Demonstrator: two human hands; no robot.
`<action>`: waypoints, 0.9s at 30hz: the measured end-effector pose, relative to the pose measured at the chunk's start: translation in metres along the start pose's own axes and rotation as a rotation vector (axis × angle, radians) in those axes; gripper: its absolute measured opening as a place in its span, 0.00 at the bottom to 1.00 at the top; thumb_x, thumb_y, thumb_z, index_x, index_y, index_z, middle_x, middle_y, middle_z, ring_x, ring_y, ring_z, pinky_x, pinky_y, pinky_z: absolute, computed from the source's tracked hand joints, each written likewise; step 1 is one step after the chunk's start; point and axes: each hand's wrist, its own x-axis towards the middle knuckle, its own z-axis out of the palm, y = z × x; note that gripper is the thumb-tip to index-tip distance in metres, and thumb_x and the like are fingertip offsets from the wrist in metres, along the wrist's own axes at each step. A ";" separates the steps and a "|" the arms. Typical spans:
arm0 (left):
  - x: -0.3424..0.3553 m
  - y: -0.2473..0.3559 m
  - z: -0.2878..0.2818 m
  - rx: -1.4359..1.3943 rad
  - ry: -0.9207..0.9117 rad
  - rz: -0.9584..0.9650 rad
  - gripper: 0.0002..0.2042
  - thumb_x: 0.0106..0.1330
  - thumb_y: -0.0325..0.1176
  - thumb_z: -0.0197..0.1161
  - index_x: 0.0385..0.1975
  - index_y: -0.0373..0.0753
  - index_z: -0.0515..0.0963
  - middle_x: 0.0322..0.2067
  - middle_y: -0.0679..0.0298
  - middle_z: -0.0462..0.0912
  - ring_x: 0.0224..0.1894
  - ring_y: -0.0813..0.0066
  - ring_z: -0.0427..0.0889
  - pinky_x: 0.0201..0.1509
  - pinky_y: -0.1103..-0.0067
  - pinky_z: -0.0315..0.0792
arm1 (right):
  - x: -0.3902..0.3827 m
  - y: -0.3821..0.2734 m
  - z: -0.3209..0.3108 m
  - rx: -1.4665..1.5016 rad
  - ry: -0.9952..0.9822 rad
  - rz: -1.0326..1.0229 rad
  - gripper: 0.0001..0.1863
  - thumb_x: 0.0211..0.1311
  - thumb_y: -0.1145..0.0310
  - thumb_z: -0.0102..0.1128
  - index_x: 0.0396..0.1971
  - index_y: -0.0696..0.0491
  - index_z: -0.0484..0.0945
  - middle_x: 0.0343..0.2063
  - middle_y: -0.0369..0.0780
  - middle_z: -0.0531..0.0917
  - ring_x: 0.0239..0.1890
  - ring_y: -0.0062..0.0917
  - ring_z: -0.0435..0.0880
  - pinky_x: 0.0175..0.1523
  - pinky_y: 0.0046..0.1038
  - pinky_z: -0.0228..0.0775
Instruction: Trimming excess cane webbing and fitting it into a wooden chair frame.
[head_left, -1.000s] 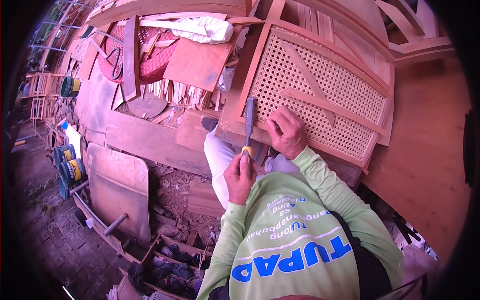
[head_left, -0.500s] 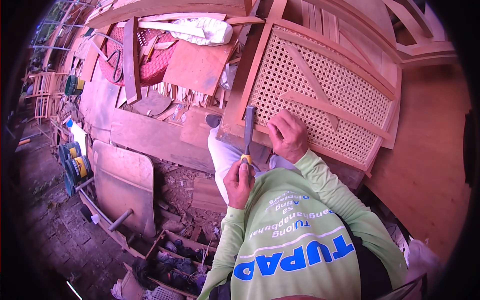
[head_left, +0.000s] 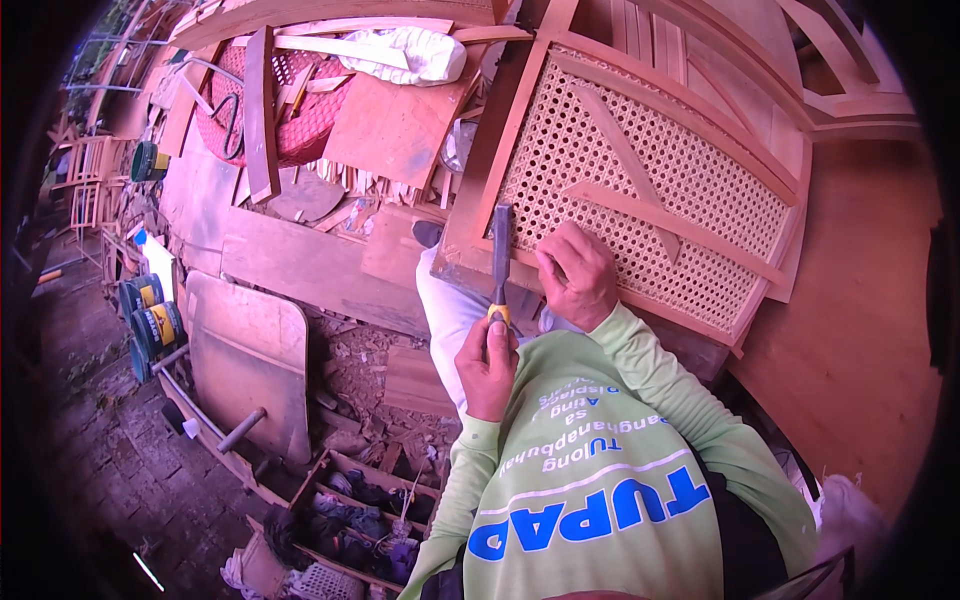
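Note:
My left hand (head_left: 487, 370) is closed round the handle of a chisel (head_left: 501, 255), which has a yellow band and a flat grey blade. The blade points away from me, its tip by the lower left corner of a woven cane panel (head_left: 545, 130). My right hand (head_left: 582, 278) rests at the panel's near edge with its fingers curled in; whatever they may pinch is hidden. A wooden frame (head_left: 625, 72) surrounds the cane. On the weave lie two loose wood strips, one slanting (head_left: 622, 160) and one longer (head_left: 680, 222) that crosses it.
To the left, a red woven basket (head_left: 325, 125) holds wood pieces under a dark plank (head_left: 261, 120). A rounded board (head_left: 250, 365) leans beside dark green cans (head_left: 157, 330). Nearer me is a compartmented wooden box (head_left: 330, 475). A brown wood sheet (head_left: 850, 300) lies at right.
My left hand and the chisel have shifted slightly to the right. The right hand stays at the panel's edge.

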 end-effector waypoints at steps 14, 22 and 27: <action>0.014 0.000 -0.021 -0.064 -0.069 -0.055 0.14 0.89 0.36 0.56 0.56 0.32 0.83 0.29 0.68 0.79 0.18 0.88 0.68 0.20 0.85 0.59 | -0.002 -0.001 -0.001 -0.006 -0.041 -0.020 0.09 0.60 0.81 0.69 0.37 0.54 0.80 0.34 0.42 0.80 0.34 0.41 0.84 0.39 0.41 0.77; 0.015 0.005 -0.008 -0.091 -0.068 -0.065 0.12 0.88 0.36 0.58 0.52 0.33 0.83 0.28 0.71 0.79 0.21 0.90 0.68 0.22 0.86 0.59 | -0.003 -0.001 -0.002 0.001 -0.042 -0.014 0.08 0.60 0.82 0.68 0.37 0.55 0.81 0.32 0.42 0.80 0.33 0.40 0.84 0.38 0.39 0.76; 0.021 -0.009 -0.011 -0.096 -0.068 0.011 0.14 0.88 0.39 0.57 0.51 0.34 0.83 0.28 0.69 0.79 0.18 0.88 0.68 0.19 0.84 0.57 | -0.002 0.000 -0.002 -0.027 -0.045 -0.026 0.08 0.60 0.81 0.68 0.37 0.55 0.81 0.32 0.42 0.80 0.33 0.40 0.84 0.37 0.40 0.76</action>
